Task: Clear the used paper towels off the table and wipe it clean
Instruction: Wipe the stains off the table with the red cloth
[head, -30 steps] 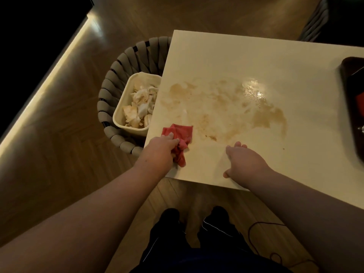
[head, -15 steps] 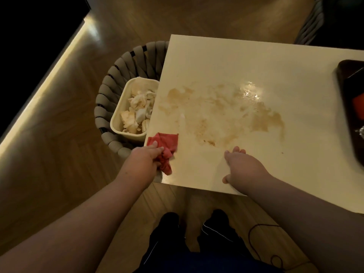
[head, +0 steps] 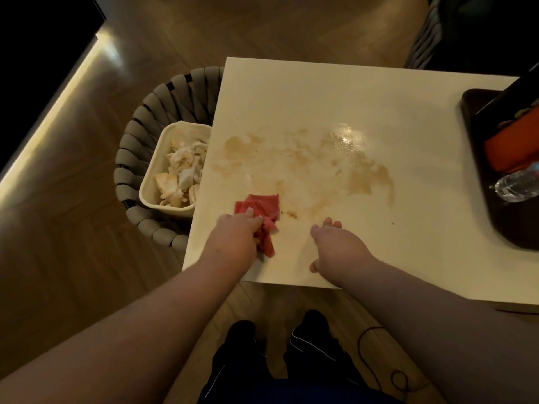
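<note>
A cream table [head: 335, 91] carries a wide brown smear [head: 320, 167] across its middle. My left hand [head: 233, 237] grips a crumpled red cloth [head: 262, 208] that lies on the table's near left part, at the smear's edge. My right hand [head: 338, 246] rests palm down on the table near the front edge, fingers loosely spread and holding nothing. Used paper towels [head: 182, 173] fill a cream bin [head: 153, 176] just off the table's left edge.
The bin sits on a grey woven chair [head: 131, 158] beside the table. A dark tray [head: 481, 170] at the right holds an orange item [head: 510, 150] and a clear plastic bottle [head: 516, 185]. A thin cord [head: 376, 363] lies on the wooden floor by my feet.
My left hand drew the red cloth back toward the table's left corner, then pushed it forward and right again to the smear's edge. My right hand stayed in place.
</note>
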Demonstrator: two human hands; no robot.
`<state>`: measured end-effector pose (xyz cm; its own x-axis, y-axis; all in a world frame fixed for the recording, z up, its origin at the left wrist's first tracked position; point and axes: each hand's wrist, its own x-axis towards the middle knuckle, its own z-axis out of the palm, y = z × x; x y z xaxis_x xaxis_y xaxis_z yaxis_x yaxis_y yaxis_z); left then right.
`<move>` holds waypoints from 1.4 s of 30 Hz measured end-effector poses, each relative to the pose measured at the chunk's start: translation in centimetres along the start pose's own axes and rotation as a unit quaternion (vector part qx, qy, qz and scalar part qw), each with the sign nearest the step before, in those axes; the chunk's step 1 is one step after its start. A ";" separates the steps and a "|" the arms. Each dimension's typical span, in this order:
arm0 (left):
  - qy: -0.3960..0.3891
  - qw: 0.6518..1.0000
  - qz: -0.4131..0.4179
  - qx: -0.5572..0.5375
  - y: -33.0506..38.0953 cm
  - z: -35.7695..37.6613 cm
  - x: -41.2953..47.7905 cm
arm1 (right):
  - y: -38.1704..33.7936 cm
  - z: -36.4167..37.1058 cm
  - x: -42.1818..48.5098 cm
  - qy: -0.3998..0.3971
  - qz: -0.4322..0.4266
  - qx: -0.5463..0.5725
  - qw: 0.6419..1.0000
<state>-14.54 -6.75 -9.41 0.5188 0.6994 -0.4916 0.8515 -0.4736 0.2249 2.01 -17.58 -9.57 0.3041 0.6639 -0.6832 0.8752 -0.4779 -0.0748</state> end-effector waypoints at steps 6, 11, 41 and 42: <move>-0.051 0.992 0.108 0.039 5.8 1.8 -2.0 | 0.0 -0.2 -0.7 0.020 -0.002 0.034 0.999; -0.015 0.992 0.121 0.044 7.5 0.7 -0.3 | -0.2 -0.9 -1.2 0.031 0.018 0.088 0.995; -0.086 0.974 -0.023 0.208 0.5 -0.1 2.2 | -3.3 -2.2 -0.6 0.109 -0.095 0.040 0.989; -0.084 0.972 -0.003 0.221 0.4 0.0 2.2 | -3.1 -2.0 -0.9 0.108 -0.092 0.041 0.989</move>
<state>-13.01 -5.44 -10.43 0.4619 0.6237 -0.6306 0.7201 -0.6787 -0.1438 -0.21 -15.50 -7.25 0.2244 0.8466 -0.4825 0.8920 -0.3778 -0.2481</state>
